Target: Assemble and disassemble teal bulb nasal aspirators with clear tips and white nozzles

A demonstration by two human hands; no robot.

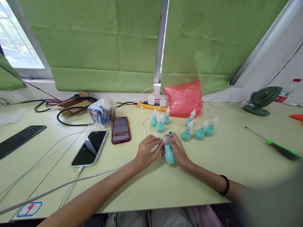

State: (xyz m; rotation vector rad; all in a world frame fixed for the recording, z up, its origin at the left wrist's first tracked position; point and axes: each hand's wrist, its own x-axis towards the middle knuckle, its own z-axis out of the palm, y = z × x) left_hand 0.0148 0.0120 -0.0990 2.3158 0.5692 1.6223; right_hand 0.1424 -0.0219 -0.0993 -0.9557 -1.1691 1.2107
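Observation:
My right hand (178, 149) is wrapped round a teal rubber bulb (169, 155) that rests on the pale table (134, 184). My left hand (147, 149) pinches the bulb's clear nozzle tip (165, 140) at the top. Both hands meet at the table's middle. Behind them stand several finished teal bulbs with clear tips: one group (160, 121) at centre, another group (199, 129) to the right.
A phone (89, 148) on a white cable lies left of my hands, beside a dark red wallet (120, 130). A second dark phone (15, 139) lies far left. Pink bubble wrap (184, 98), a power strip (151, 105), a green fan (262, 100) and a green-handled screwdriver (278, 148) lie around.

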